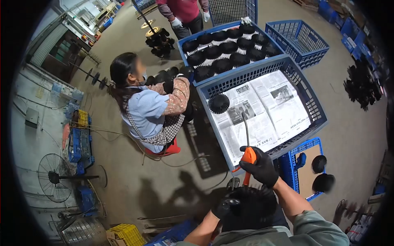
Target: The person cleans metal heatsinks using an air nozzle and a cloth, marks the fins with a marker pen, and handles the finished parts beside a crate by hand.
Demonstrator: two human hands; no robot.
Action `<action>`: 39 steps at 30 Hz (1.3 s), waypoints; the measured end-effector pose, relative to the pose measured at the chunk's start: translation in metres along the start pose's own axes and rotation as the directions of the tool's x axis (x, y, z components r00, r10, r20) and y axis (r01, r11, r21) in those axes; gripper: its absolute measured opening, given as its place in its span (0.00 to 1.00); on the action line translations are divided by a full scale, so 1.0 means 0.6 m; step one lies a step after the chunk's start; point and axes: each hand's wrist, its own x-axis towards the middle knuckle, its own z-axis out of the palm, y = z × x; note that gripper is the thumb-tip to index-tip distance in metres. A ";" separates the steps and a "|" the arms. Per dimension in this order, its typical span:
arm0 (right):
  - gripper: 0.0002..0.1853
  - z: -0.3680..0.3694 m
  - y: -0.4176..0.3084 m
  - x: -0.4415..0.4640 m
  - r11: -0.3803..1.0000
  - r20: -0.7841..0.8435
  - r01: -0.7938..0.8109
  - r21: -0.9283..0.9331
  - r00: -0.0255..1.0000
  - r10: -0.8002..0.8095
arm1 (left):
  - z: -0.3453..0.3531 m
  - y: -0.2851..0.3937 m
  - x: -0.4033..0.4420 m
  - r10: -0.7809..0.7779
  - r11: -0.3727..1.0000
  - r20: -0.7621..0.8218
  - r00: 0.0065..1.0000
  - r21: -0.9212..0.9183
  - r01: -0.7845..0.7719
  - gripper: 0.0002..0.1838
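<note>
My right hand (260, 166), in a black glove, is wrapped round an orange air blow gun (248, 156). Its long thin metal nozzle points up over the newspaper (269, 110) lining a grey-blue crate (230, 158). One round black finned part (218, 103) lies on that paper at the left. Low in the view, my left hand (225, 207), also gloved in black, grips the left side of a dark finned part (256, 207) at my lap. This part is dark and blurred, and some of my left fingers are hidden.
A second crate (242, 67) holds rows of black finned parts. A co-worker (143, 102) sits at the left handling similar parts; another person (186, 12) stands behind. To the right are a blue tray (304, 168) with finned parts and a blue crate (305, 51). A fan (53, 177) stands at left.
</note>
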 end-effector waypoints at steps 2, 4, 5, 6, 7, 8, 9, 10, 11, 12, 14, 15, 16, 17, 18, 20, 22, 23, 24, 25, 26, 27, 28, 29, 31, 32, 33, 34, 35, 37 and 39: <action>0.27 0.008 -0.022 0.003 0.979 0.091 -0.115 0.168 0.991 0.100 | -0.040 -0.009 -0.017 -0.084 0.977 -0.085 0.993 -0.204 0.065 0.32; 0.30 -0.011 0.023 0.011 0.918 0.207 -0.236 0.319 0.962 0.175 | -0.126 -0.062 -0.001 0.070 0.965 -0.134 0.988 -0.241 -0.101 0.32; 0.31 -0.024 0.036 0.006 0.896 0.204 -0.257 0.363 0.960 0.192 | -0.118 -0.051 0.001 0.096 0.948 -0.110 0.989 -0.294 -0.125 0.32; 0.31 -0.038 0.047 -0.002 0.873 0.201 -0.275 0.404 0.957 0.208 | -0.109 -0.040 0.002 0.122 0.926 -0.086 0.989 -0.348 -0.145 0.32; 0.31 -0.050 0.058 -0.010 0.848 0.202 -0.291 0.444 0.954 0.221 | -0.051 0.020 -0.005 0.112 0.896 -0.006 0.994 -0.433 -0.103 0.32; 0.32 -0.063 0.078 -0.021 0.891 0.251 -0.274 0.361 0.949 0.190 | -0.014 0.054 -0.004 0.114 0.858 0.073 0.991 -0.510 -0.061 0.32; 0.33 -0.077 0.101 -0.031 0.930 0.301 -0.243 0.275 0.941 0.157 | -0.014 0.054 0.008 0.063 0.869 -0.003 0.998 -0.491 -0.057 0.32; 0.34 -0.090 0.111 -0.038 0.962 0.349 -0.200 0.188 0.929 0.125 | -0.028 0.043 0.021 0.016 0.882 -0.079 0.997 -0.469 -0.052 0.31; 0.34 -0.094 0.089 -0.050 0.962 0.313 -0.207 0.178 0.939 0.144 | -0.041 0.031 0.034 -0.029 0.893 -0.157 0.987 -0.447 -0.045 0.31; 0.35 -0.096 0.060 -0.062 0.962 0.278 -0.212 0.171 0.947 0.159 | -0.055 0.014 0.043 -0.038 0.904 -0.195 0.980 -0.424 -0.049 0.31; 0.31 -0.117 0.083 -0.073 0.974 0.283 -0.164 0.156 0.952 0.115 | -0.067 -0.013 0.064 -0.051 0.925 -0.276 0.960 -0.376 -0.059 0.30; 0.30 -0.130 0.143 -0.071 0.995 0.311 -0.040 0.090 0.950 0.010 | 0.037 0.029 0.078 -0.121 0.981 -0.516 0.848 -0.190 0.025 0.31; 0.29 -0.155 0.149 -0.063 0.999 0.369 0.031 0.039 0.928 -0.043 | 0.023 0.011 0.086 -0.105 0.974 -0.456 0.884 -0.228 -0.002 0.29; 0.28 -0.181 0.155 -0.055 0.994 0.425 0.108 -0.004 0.900 -0.096 | -0.004 -0.010 0.092 -0.085 0.964 -0.393 0.916 -0.265 -0.024 0.28; 0.28 -0.206 0.160 -0.047 0.981 0.478 0.189 -0.036 0.866 -0.149 | -0.033 -0.031 0.098 -0.065 0.952 -0.328 0.943 -0.304 -0.040 0.26; 0.19 -0.228 0.125 -0.046 0.926 0.524 -0.338 0.170 0.827 0.205 | -0.014 -0.033 0.111 -0.008 0.982 -0.291 0.957 -0.183 -0.047 0.24; 0.15 -0.245 0.129 -0.038 0.781 0.523 -0.555 0.286 0.774 0.357 | 0.022 -0.024 0.125 0.091 0.946 -0.325 0.941 0.324 0.021 0.22; 0.15 -0.256 0.130 -0.037 0.823 0.532 -0.494 0.280 0.794 0.296 | 0.051 -0.018 0.132 0.143 0.808 -0.346 0.927 0.582 0.092 0.21; 0.14 -0.268 0.130 -0.035 0.861 0.538 -0.426 0.276 0.811 0.229 | 0.080 -0.009 0.138 0.187 0.547 -0.332 0.925 0.817 0.183 0.20; 0.14 -0.284 0.112 -0.032 0.912 0.518 -0.346 0.219 0.834 0.192 | 0.102 -0.002 0.145 0.235 0.237 -0.327 0.915 0.933 0.272 0.19; 0.13 -0.303 0.083 -0.022 0.953 0.499 -0.257 0.160 0.854 0.147 | 0.110 -0.002 0.151 0.280 0.034 -0.314 0.907 0.948 0.318 0.19; 0.12 -0.316 0.063 -0.012 0.981 0.484 -0.166 0.099 0.869 0.099 | 0.102 -0.004 0.159 0.326 -0.057 -0.290 0.900 0.944 0.325 0.18; 0.12 -0.325 0.065 0.000 0.947 0.439 -0.231 0.223 0.891 0.114 | 0.047 -0.032 0.163 0.412 0.015 -0.216 0.885 0.973 0.231 0.15; 0.13 -0.334 0.073 0.012 0.894 0.393 -0.287 0.345 0.909 0.141 | 0.016 -0.046 0.170 0.492 0.068 -0.139 0.859 0.990 0.121 0.13; 0.13 -0.354 0.050 0.026 0.876 0.262 -0.208 0.435 0.960 0.098 | -0.012 -0.075 0.163 0.589 0.081 -0.031 0.807 0.997 -0.021 0.11; 0.13 -0.365 0.013 0.043 0.916 0.175 -0.079 0.393 0.985 0.010 | 0.026 -0.049 0.146 0.604 0.040 0.018 0.797 0.998 -0.053 0.12; 0.13 -0.369 -0.006 0.065 0.943 0.110 0.069 0.326 0.988 -0.110 | 0.076 -0.016 0.130 0.617 -0.002 0.067 0.784 0.996 -0.084 0.12; 0.13 -0.376 -0.031 0.087 0.950 0.059 0.289 0.118 0.953 -0.297 | 0.095 -0.009 0.113 0.604 0.012 0.043 0.796 0.998 -0.063 0.12; 0.13 -0.383 -0.056 0.108 0.875 0.006 0.470 -0.112 0.881 -0.473 | 0.100 -0.013 0.095 0.582 0.045 -0.005 0.813 0.999 -0.025 0.12; 0.14 -0.398 -0.123 0.157 0.516 0.023 0.671 -0.533 0.621 -0.784 | 0.078 -0.027 0.067 0.532 0.168 -0.160 0.831 0.982 0.081 0.12; 0.17 -0.387 -0.224 0.180 0.497 -0.052 0.701 -0.511 0.552 -0.832 | 0.047 -0.048 0.048 0.495 0.276 -0.279 0.823 0.949 0.155 0.12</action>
